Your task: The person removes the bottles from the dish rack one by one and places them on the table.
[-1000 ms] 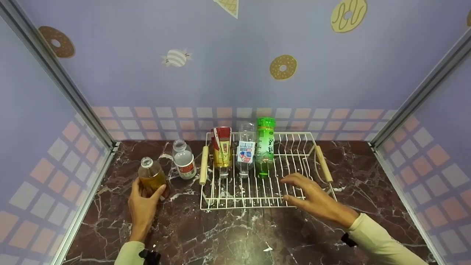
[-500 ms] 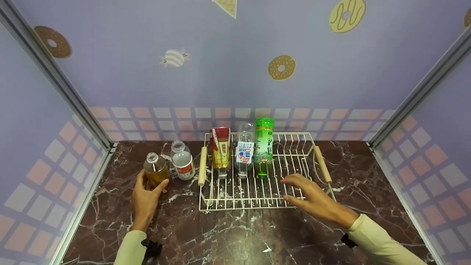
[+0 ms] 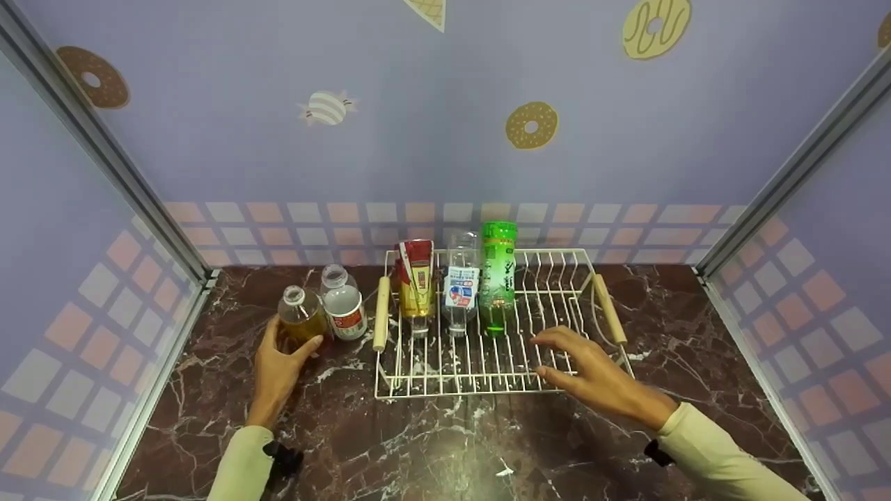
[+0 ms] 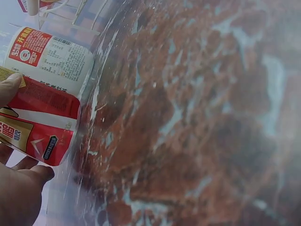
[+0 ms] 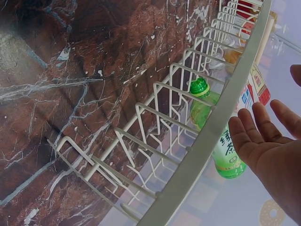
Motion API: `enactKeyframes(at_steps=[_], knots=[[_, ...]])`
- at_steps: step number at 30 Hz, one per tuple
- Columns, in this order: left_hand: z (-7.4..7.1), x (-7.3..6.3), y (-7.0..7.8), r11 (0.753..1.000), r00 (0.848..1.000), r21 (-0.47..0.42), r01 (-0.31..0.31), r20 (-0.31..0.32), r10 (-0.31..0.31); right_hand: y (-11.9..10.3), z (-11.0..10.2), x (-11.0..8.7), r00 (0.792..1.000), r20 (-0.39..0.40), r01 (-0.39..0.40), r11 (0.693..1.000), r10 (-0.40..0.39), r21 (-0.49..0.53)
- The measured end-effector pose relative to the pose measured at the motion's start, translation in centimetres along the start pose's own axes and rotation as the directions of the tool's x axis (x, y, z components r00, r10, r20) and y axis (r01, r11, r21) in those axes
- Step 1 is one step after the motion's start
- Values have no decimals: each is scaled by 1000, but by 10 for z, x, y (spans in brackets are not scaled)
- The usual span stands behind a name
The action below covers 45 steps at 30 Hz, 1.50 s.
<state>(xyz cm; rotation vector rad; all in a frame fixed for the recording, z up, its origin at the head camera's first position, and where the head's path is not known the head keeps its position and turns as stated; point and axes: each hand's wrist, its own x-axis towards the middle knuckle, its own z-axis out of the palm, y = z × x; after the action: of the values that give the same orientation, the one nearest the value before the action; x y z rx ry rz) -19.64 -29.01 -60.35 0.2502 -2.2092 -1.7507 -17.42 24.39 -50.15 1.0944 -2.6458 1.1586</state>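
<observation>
My left hand (image 3: 275, 372) grips an uncapped bottle (image 3: 302, 321) that looks amber in the head view. Up close in the left wrist view, this bottle (image 4: 47, 117) shows a red and gold label, with thumb and fingers around it. It stands upright on the counter, close against a clear uncapped bottle (image 3: 342, 300) with a white and red label. Over the right part of the white wire rack (image 3: 480, 394) hovers my right hand (image 3: 592, 372), fingers loosely spread and holding nothing. In the right wrist view, that hand (image 5: 277, 150) is beside the rack's rail.
Neck-down in the rack lean a red and yellow bottle (image 3: 416, 278), a clear bottle (image 3: 459, 287) and a green bottle (image 3: 498, 268). Wooden handles (image 3: 381, 313) flank the rack. A patterned wall (image 3: 445, 153) rises behind. A small white scrap (image 3: 505, 470) lies on the dark marbled counter.
My left hand has moved the amber bottle rightward and slightly back, up beside the white-labelled bottle. The right hand has stayed in place over the rack.
</observation>
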Motion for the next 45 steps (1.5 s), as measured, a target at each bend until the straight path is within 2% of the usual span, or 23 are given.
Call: enactKeyframes(at_steps=[2,6,12,17,21,25,30,35,40,45], knots=[[-1,2,-1,1000,1000,-18,6,4,-5,1,0,0,1000,-3,9,1000,-9,3],[-1,4,0,998,1000,-66,24,7,-23,1,-1,2,1000,4,-21,999,21,36],[-2,2,1,998,998,-42,42,43,-40,1,-3,4,999,7,-44,997,44,58],[-8,-12,1,998,995,5,60,83,-61,1,-4,5,1000,-12,-25,998,26,59],[-17,-26,2,998,994,21,61,85,-63,2,-5,5,999,-26,-29,998,31,63],[-26,-39,5,993,993,78,84,77,-90,3,-6,4,998,-24,-56,996,58,70],[-32,-54,11,987,988,125,100,102,-113,5,-5,4,998,-51,-44,998,47,53],[-32,-66,18,985,982,146,95,151,-117,5,-4,2,997,-35,-65,996,68,64],[-26,-74,24,979,971,190,80,205,-120,4,-3,1,996,-25,-78,994,80,78],[-20,-80,32,973,970,227,47,222,-99,4,-3,7,996,-27,-81,993,84,86]])
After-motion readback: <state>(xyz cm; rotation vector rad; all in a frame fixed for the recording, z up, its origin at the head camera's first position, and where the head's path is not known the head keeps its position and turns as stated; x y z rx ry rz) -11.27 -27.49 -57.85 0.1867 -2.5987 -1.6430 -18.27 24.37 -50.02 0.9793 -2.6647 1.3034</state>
